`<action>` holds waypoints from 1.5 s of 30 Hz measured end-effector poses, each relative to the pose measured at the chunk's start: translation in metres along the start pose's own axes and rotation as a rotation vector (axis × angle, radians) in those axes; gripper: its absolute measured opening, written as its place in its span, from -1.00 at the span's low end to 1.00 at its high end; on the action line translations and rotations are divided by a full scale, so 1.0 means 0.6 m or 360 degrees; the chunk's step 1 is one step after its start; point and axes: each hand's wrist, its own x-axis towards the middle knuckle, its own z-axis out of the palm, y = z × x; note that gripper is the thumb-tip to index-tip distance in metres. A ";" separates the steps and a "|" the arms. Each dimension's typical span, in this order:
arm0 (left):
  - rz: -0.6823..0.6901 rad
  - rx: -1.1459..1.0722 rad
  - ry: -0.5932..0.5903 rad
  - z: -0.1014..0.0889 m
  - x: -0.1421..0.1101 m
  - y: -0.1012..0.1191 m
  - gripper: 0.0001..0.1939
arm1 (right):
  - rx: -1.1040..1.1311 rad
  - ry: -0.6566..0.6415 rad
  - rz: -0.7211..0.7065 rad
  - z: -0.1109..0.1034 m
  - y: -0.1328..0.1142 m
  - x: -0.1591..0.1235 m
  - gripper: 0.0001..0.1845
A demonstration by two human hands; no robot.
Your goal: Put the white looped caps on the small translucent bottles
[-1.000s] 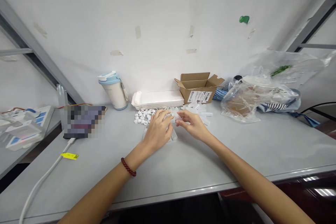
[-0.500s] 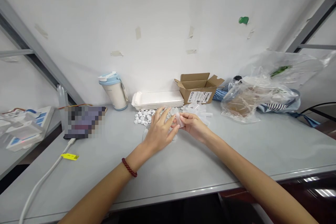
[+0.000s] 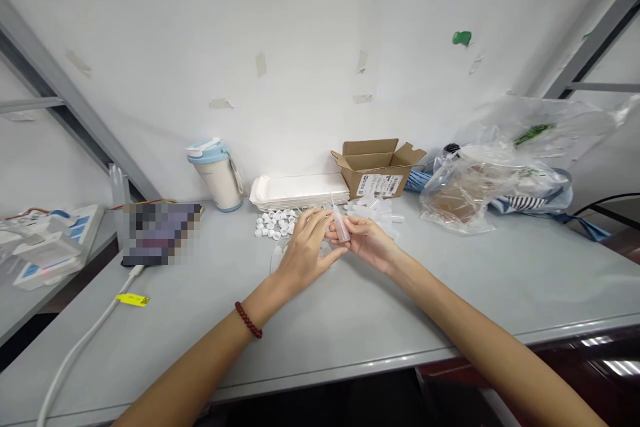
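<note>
while the right hand (image 3: 369, 240) pinches it near the middle of the frame, the small bottle (image 3: 342, 229) shows a translucent, faintly pinkish body that narrows into a slender pale nozzle (image 3: 334, 200), tilted slightly left with its tip toward the wall (image 3: 310, 27). the right fingers are closed on the bottle's body; the left hand (image 3: 304, 243) arches just beside it, fingers loosely curved and thumb stretched toward the bottle's base, though i cannot tell whether they touch or grip it. below the left hand some clear plastic pieces (image 3: 276, 259) lie on the bench (image 3: 380, 320), mostly hidden by the palm. just left of centre sits a scatter of small white caps (image 3: 273, 224), and right of the bottle is a loose heap of translucent parts (image 3: 383, 208), partly covered by the right hand. behind these, against the wall, are a stack of white trays (image 3: 305, 190) and an open cardboard box (image 3: 377, 180). a blue-lidded tumbler (image 3: 219, 177) stands left of the trays, and a crumpled clear bag (image 3: 460, 197) fills the right side.
</note>
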 end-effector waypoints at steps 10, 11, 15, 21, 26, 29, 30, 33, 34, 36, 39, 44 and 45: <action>-0.0029 -0.0001 -0.0015 0.001 -0.001 0.001 -0.59 | -0.0062 -0.0140 0.0062 0.007 0.007 -0.004 -0.73; -0.0035 0.0019 -0.0016 0.002 -0.001 0.001 -0.60 | -0.0099 -0.0120 0.0088 0.007 0.007 -0.005 -0.70; -0.0026 0.0102 0.0002 0.004 -0.003 0.003 -0.62 | -0.0373 0.0116 0.0130 0.006 0.002 -0.002 -0.66; -0.0083 0.0114 -0.0162 0.006 -0.005 0.004 -0.63 | -0.1108 0.0378 0.0008 -0.003 -0.005 0.005 -0.68; -0.0209 0.0094 -0.0345 0.012 -0.007 0.008 -0.64 | -0.1791 0.0347 -0.0112 -0.009 0.002 0.006 -0.62; -0.0232 0.0087 -0.0462 0.016 -0.008 0.009 -0.66 | -0.1981 0.0347 -0.0156 -0.009 0.007 0.003 -0.66; -0.0239 0.0088 -0.0487 0.017 -0.009 0.009 -0.67 | -0.2038 0.0342 -0.0158 -0.009 0.009 0.003 -0.67; -0.0254 0.0088 -0.0531 0.019 -0.010 0.009 -0.66 | -0.2159 0.0324 -0.0138 -0.010 0.011 0.003 -0.69; -0.0261 0.0088 -0.0540 0.020 -0.010 0.009 -0.66 | -0.2187 0.0323 -0.0131 -0.011 0.011 0.004 -0.69; -0.0281 0.0089 -0.0555 0.020 -0.011 0.008 -0.66 | -0.2231 0.0329 -0.0120 -0.013 0.011 0.005 -0.70; -0.0323 0.0084 -0.0579 0.021 -0.012 0.006 -0.65 | -0.2274 0.0346 -0.0119 -0.014 0.010 0.006 -0.70; -0.0400 0.0054 -0.0629 0.021 -0.013 0.003 -0.63 | -0.2285 0.0317 -0.0118 -0.015 0.007 0.006 -0.71; -0.0411 0.0053 -0.0642 0.021 -0.013 0.003 -0.63 | -0.2281 0.0304 -0.0109 -0.016 0.008 0.006 -0.72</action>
